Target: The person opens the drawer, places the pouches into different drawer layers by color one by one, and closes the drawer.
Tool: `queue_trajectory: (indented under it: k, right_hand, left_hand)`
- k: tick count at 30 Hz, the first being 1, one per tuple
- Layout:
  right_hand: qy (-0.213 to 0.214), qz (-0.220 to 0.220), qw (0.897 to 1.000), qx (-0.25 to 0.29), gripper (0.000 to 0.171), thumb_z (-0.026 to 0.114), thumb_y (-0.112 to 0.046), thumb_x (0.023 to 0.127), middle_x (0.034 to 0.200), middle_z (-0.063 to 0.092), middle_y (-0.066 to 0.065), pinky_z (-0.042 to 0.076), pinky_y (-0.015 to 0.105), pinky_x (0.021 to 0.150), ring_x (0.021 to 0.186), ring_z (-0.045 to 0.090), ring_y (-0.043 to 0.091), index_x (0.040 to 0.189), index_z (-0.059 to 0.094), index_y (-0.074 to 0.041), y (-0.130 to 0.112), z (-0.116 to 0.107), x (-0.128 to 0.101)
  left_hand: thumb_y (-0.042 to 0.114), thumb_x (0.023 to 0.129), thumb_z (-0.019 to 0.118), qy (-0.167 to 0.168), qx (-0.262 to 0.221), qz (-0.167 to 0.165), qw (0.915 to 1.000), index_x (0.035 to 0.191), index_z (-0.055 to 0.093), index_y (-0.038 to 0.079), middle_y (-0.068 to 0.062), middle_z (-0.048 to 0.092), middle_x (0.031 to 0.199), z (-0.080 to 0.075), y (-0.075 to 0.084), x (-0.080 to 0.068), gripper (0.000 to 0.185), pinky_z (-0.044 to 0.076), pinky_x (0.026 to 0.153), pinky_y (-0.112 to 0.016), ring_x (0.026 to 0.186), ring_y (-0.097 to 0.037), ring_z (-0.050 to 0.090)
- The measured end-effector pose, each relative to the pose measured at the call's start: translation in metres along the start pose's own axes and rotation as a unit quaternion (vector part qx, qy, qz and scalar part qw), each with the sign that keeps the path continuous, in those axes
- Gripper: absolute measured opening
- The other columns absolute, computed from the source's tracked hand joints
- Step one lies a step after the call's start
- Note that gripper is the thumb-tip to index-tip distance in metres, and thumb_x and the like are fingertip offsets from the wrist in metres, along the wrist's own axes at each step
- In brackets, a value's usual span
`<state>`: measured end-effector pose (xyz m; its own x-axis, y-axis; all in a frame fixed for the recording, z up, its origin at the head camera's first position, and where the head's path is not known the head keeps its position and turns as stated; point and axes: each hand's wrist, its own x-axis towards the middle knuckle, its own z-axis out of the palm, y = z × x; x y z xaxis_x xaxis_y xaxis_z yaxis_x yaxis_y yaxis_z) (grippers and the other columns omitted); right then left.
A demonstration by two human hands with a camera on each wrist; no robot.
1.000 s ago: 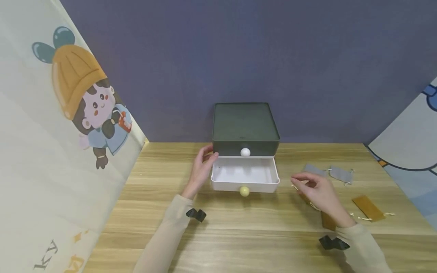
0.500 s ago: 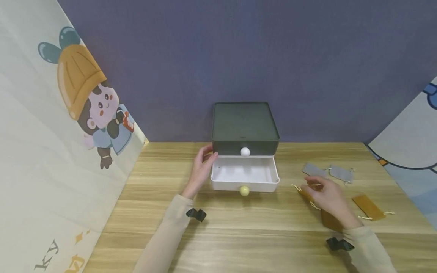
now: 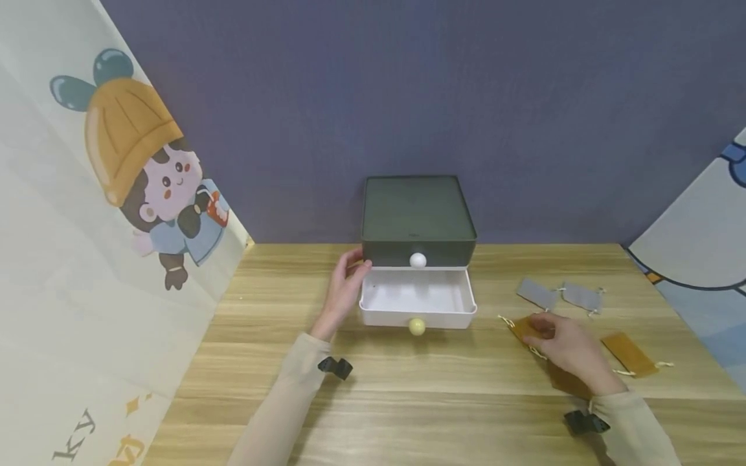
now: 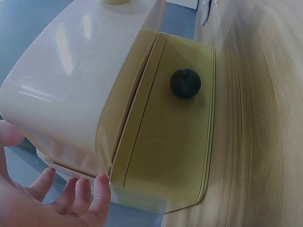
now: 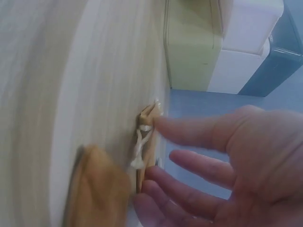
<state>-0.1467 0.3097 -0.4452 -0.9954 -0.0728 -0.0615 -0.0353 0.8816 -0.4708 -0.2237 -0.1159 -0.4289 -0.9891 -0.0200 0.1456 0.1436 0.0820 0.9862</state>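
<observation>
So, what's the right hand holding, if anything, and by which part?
Cannot be told: the right hand is at an orange pouch, thumb beside its drawstring, grip unclear.

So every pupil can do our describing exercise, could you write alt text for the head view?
A person's right hand touches an orange pouch on a wooden table, near two gray pouches and more orange pouches. The left hand rests against a dark green drawer unit whose white drawer is pulled open.

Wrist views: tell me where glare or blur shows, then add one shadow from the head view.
Left wrist: bright glare streaks across the white drawer; right wrist: soft overall, the nearer brown pouch blurred at its edges; head: a shadow on the tabletop beside the left sleeve.
</observation>
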Motion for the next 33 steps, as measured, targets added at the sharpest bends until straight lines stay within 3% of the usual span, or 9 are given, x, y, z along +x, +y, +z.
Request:
queue_trajectory:
  k: [5, 12, 21, 33]
  right_hand:
    - [-0.002, -0.003, 1.0, -0.009, 0.043, 0.078, -0.017, 0.092, 0.117, 0.076, 0.025, 0.059, 0.058, 0.085, 0.105, 0.072, 0.042, 0.13, 0.07, 0.002, 0.01, 0.004, 0.005]
    - [-0.006, -0.01, 1.0, -0.012, 0.039, 0.078, -0.016, 0.091, 0.113, 0.077, 0.024, 0.06, 0.055, 0.084, 0.101, 0.073, 0.039, 0.124, 0.073, 0.004, 0.014, 0.003, 0.012]
    - [-0.041, 0.009, 0.999, 0.002, 0.035, 0.075, -0.018, 0.09, 0.103, 0.078, 0.012, 0.055, 0.035, 0.078, 0.096, 0.071, 0.025, 0.118, 0.076, 0.003, 0.012, 0.0, 0.017]
    - [-0.021, -0.014, 1.0, 0.018, 0.023, 0.076, -0.014, 0.094, 0.101, 0.08, 0.011, 0.057, 0.038, 0.08, 0.092, 0.072, 0.022, 0.111, 0.079, 0.0, 0.023, 0.003, 0.013]
  left_hand:
    - [0.022, 0.107, 0.061, -0.003, 0.0, -0.001, 1.0, 0.153, 0.049, 0.002, -0.023, 0.054, 0.155, 0.0, -0.001, 0.0, 0.051, 0.047, 0.117, -0.056, 0.136, -0.043, 0.055]
    - [0.021, 0.107, 0.061, -0.001, -0.001, 0.003, 1.0, 0.152, 0.049, 0.001, -0.023, 0.054, 0.155, -0.001, 0.002, 0.0, 0.051, 0.048, 0.116, -0.057, 0.135, -0.042, 0.056]
    - [0.022, 0.107, 0.06, 0.002, 0.002, 0.001, 1.0, 0.152, 0.049, 0.001, -0.023, 0.054, 0.154, -0.002, -0.001, 0.0, 0.052, 0.046, 0.117, -0.057, 0.136, -0.042, 0.055]
    - [0.022, 0.106, 0.061, 0.001, -0.001, 0.007, 1.0, 0.152, 0.05, 0.0, -0.024, 0.055, 0.154, 0.0, -0.002, -0.001, 0.052, 0.047, 0.116, -0.057, 0.134, -0.043, 0.057]
